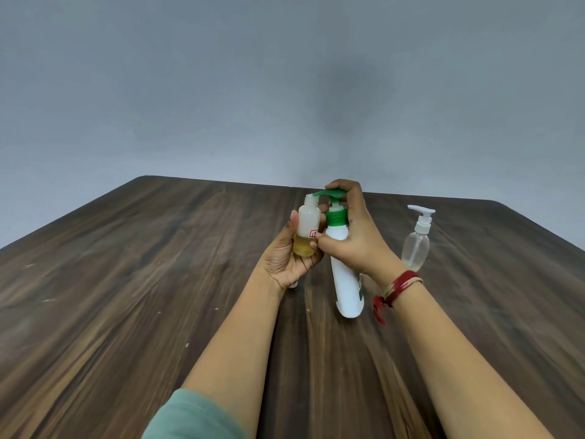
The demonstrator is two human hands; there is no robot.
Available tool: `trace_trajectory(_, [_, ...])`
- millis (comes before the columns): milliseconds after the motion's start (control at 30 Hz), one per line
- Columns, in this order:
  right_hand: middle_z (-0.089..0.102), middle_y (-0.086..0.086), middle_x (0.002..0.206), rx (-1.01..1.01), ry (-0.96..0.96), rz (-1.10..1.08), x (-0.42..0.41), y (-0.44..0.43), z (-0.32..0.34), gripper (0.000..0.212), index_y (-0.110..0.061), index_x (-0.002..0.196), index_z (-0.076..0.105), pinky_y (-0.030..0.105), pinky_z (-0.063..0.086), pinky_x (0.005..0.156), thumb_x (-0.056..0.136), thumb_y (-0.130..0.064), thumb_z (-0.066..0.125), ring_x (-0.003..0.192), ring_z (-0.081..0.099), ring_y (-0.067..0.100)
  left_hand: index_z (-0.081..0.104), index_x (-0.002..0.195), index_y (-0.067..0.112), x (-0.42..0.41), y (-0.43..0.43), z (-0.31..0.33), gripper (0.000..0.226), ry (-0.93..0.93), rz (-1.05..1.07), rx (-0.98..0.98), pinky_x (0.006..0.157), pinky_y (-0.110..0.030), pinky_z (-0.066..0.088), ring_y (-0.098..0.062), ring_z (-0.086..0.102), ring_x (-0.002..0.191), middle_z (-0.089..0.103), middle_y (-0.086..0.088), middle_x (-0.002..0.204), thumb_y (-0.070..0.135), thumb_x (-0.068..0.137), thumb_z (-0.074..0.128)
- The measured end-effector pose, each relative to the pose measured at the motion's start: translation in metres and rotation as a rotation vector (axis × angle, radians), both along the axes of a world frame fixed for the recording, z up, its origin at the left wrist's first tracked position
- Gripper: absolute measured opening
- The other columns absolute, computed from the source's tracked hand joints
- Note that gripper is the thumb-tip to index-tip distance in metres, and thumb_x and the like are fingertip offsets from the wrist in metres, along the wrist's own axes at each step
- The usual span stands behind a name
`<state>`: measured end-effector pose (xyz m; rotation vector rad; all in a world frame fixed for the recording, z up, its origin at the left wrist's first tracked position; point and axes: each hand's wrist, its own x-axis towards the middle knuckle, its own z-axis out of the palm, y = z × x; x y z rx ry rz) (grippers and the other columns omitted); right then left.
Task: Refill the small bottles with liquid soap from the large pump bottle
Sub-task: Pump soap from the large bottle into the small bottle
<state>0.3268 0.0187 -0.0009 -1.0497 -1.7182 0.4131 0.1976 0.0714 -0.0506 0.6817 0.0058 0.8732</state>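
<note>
Wood table (126, 280), grey wall (221, 90): left fingers (293, 224) grip small bottle (306, 229), right fingers (343, 186) press pump (329, 194).

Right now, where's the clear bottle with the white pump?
Head view: the clear white-pump bottle stands on the wooden table, right of the tall white green-pump bottle.

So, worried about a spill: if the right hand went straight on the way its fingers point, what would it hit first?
Probably the small bottle in the left hand; the right hand, on the green pump head, points left at it. Depth is unclear.
</note>
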Motion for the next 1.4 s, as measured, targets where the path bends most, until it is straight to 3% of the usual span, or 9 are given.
trace_trajectory(100, [0.049,0.004,0.122,-0.001,-0.011,0.005,0.0014,0.0002,0.0006,0.071,-0.047,0.119,0.035,0.052,0.052,0.089,0.059,-0.025,0.067,0.109,0.055,0.025,0.075,0.105,0.012,0.0000,0.0011,0.0013,0.062,0.025,0.011,0.036,0.078,-0.017,0.048,-0.009,0.056,0.094,0.071,-0.001,0.099,0.041,0.052,0.092])
trace_trajectory(267, [0.048,0.006,0.123,0.017,-0.044,0.021,0.0036,-0.0011,0.0017,0.075,-0.044,0.123,0.035,0.047,0.053,0.090,0.063,-0.017,0.070,0.105,0.056,0.023,0.076,0.101,0.011,-0.0005,0.0010,0.0012,0.061,0.011,0.004,0.031,0.076,-0.016,0.049,-0.007,0.064,0.082,0.072,-0.001,0.094,0.039,0.050,0.093])
trace_trajectory(400, [0.049,0.004,0.120,0.016,-0.041,0.023,0.0040,-0.0010,0.0019,0.071,-0.047,0.117,0.037,0.049,0.053,0.089,0.062,-0.016,0.069,0.105,0.056,0.025,0.075,0.104,0.010,-0.0005,0.0018,0.0015,0.063,0.025,0.005,0.017,0.081,-0.020,0.047,-0.010,0.051,0.099,0.069,-0.003,0.102,0.039,0.051,0.093])
trace_trajectory(700, [0.049,0.005,0.121,0.003,-0.034,0.009,0.0026,-0.0003,0.0012,0.066,-0.050,0.113,0.037,0.051,0.053,0.087,0.060,-0.026,0.068,0.108,0.056,0.026,0.075,0.102,0.009,0.0005,0.0022,-0.0010,0.063,0.025,0.002,0.014,0.095,-0.030,0.037,-0.011,0.047,0.102,0.070,-0.003,0.101,0.037,0.050,0.094])
trace_trajectory(933, [0.047,0.006,0.124,0.035,-0.036,0.026,0.0028,-0.0015,0.0023,0.076,-0.050,0.122,0.034,0.045,0.052,0.092,0.063,-0.017,0.070,0.111,0.054,0.022,0.075,0.105,0.013,0.0000,0.0017,0.0007,0.063,0.020,-0.002,0.049,0.087,-0.024,0.044,-0.009,0.052,0.096,0.071,0.000,0.098,0.041,0.052,0.093])
trace_trajectory(1133, [0.046,0.007,0.125,0.031,0.057,0.052,0.0021,-0.0024,0.0041,0.084,-0.046,0.129,0.033,0.035,0.054,0.089,0.059,-0.014,0.068,0.108,0.056,0.023,0.074,0.104,0.008,0.0005,-0.0003,0.0017,0.063,-0.029,-0.009,0.027,0.062,-0.017,0.054,-0.009,0.066,0.078,0.071,-0.004,0.092,0.034,0.050,0.094])
trace_trajectory(1267, [0.046,0.008,0.127,0.038,-0.004,0.041,0.0040,-0.0014,0.0029,0.082,-0.049,0.128,0.034,0.037,0.053,0.092,0.062,-0.016,0.069,0.109,0.056,0.020,0.075,0.104,0.010,0.0004,0.0008,-0.0004,0.063,0.000,0.008,0.037,0.072,-0.018,0.052,-0.009,0.066,0.080,0.072,-0.003,0.093,0.036,0.049,0.094])
trace_trajectory(1400, [0.045,0.007,0.128,0.032,-0.019,0.046,0.0054,-0.0014,0.0028,0.079,-0.048,0.129,0.034,0.035,0.052,0.092,0.062,-0.025,0.069,0.109,0.056,0.021,0.075,0.103,0.010,0.0002,0.0005,0.0006,0.064,-0.006,0.005,0.029,0.072,-0.017,0.052,-0.008,0.067,0.078,0.072,-0.003,0.093,0.035,0.048,0.095])
